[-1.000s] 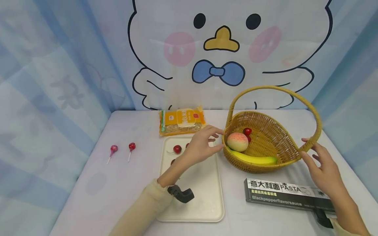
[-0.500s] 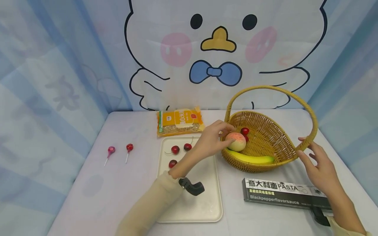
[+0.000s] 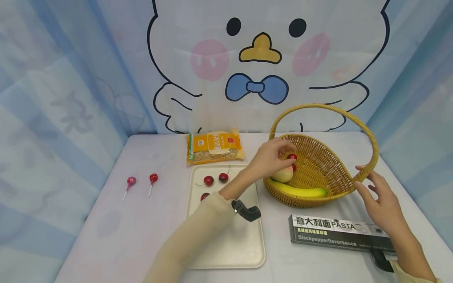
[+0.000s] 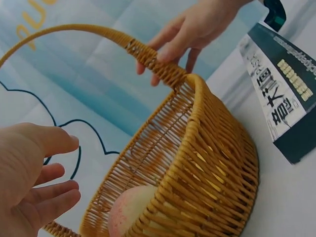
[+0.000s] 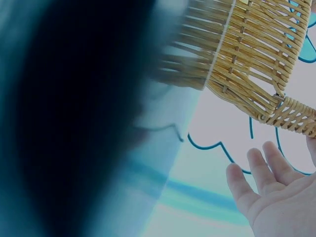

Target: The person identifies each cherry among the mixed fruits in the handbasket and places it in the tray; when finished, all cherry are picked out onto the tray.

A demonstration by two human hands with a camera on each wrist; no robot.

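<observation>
A yellow wicker basket (image 3: 316, 169) with a tall arched handle stands at the right of the table. In it lie a peach (image 3: 283, 176), a banana (image 3: 301, 191) and two red cherries (image 3: 291, 157). Over the peach and close to the cherries reaches my left hand (image 3: 269, 158), its fingers loosely bent. The left wrist view shows nothing between the fingers of that hand. At the basket's right end, my right hand (image 3: 382, 202) pinches the base of the handle between thumb and fingers. Part of the peach is hidden behind the left hand.
Cherries (image 3: 208, 181) lie on a cream tray (image 3: 226, 255), partly covered by the left arm. Two lollipops (image 3: 153, 178) are at the left. An orange noodle bag (image 3: 214, 147) sits behind the tray. A black pasta box (image 3: 339, 232) lies before the basket.
My left hand has moved right, from the basket's left rim to over the peach and near the cherries inside. My right hand stays at the handle.
</observation>
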